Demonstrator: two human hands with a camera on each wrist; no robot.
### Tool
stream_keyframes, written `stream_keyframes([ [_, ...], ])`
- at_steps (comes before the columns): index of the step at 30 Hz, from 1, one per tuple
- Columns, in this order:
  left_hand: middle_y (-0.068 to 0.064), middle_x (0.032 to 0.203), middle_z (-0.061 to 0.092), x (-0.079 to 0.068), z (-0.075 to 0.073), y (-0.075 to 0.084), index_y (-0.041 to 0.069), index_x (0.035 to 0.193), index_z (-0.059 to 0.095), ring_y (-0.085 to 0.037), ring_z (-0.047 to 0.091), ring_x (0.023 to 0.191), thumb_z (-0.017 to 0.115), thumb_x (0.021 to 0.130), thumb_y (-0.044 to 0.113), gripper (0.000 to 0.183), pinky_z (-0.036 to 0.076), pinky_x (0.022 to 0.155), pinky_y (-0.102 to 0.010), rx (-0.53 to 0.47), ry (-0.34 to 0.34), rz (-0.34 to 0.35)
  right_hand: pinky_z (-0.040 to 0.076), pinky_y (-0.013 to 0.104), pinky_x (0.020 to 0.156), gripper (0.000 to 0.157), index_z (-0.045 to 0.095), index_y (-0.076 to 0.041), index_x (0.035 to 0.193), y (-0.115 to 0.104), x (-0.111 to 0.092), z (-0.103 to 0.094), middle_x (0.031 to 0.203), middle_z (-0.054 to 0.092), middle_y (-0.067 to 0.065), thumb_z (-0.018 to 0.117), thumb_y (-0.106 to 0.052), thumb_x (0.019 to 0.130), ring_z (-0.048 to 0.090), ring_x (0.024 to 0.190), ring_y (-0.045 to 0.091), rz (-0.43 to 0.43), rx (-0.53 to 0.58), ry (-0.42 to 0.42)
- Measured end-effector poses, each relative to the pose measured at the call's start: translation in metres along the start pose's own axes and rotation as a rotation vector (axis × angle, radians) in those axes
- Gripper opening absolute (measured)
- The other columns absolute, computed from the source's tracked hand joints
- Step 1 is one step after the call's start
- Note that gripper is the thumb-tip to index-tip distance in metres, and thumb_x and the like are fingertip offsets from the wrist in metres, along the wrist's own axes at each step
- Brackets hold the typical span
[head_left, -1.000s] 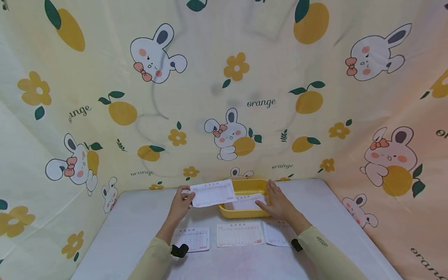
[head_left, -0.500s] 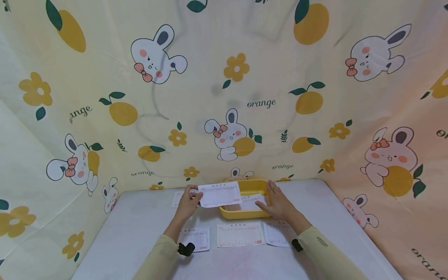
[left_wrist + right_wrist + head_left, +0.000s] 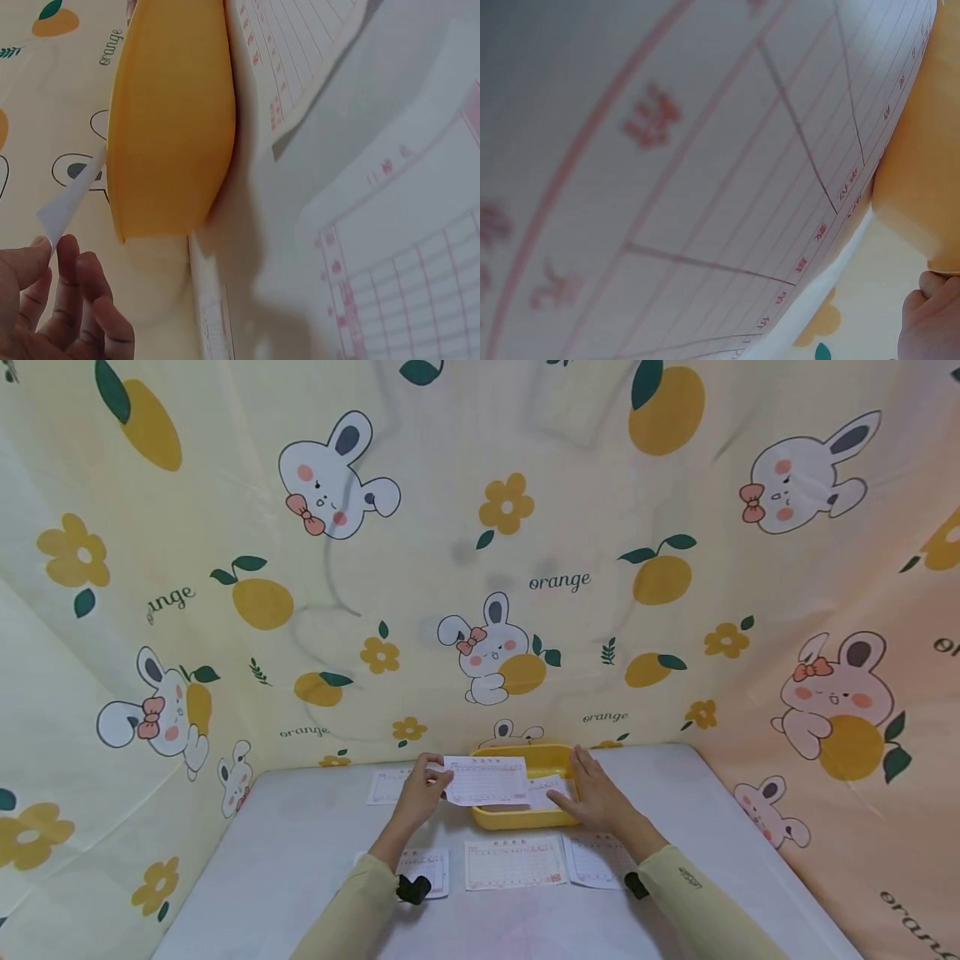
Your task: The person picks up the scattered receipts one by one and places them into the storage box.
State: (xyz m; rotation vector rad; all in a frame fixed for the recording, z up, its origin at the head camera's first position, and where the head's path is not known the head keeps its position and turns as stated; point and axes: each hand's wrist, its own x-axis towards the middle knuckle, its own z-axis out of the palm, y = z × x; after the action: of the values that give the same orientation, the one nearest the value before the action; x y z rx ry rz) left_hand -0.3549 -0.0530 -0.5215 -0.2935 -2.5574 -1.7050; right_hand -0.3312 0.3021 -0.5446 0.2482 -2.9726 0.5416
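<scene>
Paper slip in left hand now covers more tray.

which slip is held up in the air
The slip pinched in the left hand; the others lie on the table or in the yellow tray.

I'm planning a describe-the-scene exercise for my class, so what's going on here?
A person's left hand pinches the edge of a white rectangular printed paper slip, held up at a yellow rectangular tub. The right hand rests at the tub's right side. Another printed slip lies inside. More slips lie on the white table, in a row before the tub and farther left.
</scene>
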Motion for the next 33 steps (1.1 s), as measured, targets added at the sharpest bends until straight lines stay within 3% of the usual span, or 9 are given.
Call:
stream_keyframes([
  [16,-0.012,0.103,0.075,0.007,0.021,0.01,0.011,0.128,0.053,-0.025,0.07,0.082,0.064,0.109,0.018,0.023,0.053,0.071,-0.031,0.009,-0.035,0.001,0.018,0.063,0.128,0.11,0.011,0.004,0.169,0.0,0.0,-0.002,0.178,0.007,0.022,0.061,-0.066,0.1,0.013,0.163,0.046,-0.008,0.012,-0.002],
  [22,-0.008,0.101,0.072,0.008,0.028,0.009,0.014,0.125,0.054,-0.017,0.066,0.077,0.067,0.108,0.02,0.023,0.055,0.07,-0.031,0.075,-0.028,-0.005,0.017,0.062,0.128,0.109,0.011,0.004,0.169,0.002,0.0,-0.001,0.178,0.007,0.022,0.062,-0.065,0.1,0.012,0.163,0.045,-0.012,0.018,-0.008],
  [33,-0.004,0.104,0.069,0.008,0.03,0.013,0.016,0.122,0.059,-0.017,0.063,0.08,0.074,0.104,0.022,0.025,0.051,0.07,-0.032,0.17,-0.019,0.054,0.014,0.06,0.129,0.11,0.006,0.004,0.169,0.003,0.001,0.0,0.179,0.004,0.022,0.059,-0.066,0.102,0.009,0.164,0.043,-0.016,0.022,-0.026],
])
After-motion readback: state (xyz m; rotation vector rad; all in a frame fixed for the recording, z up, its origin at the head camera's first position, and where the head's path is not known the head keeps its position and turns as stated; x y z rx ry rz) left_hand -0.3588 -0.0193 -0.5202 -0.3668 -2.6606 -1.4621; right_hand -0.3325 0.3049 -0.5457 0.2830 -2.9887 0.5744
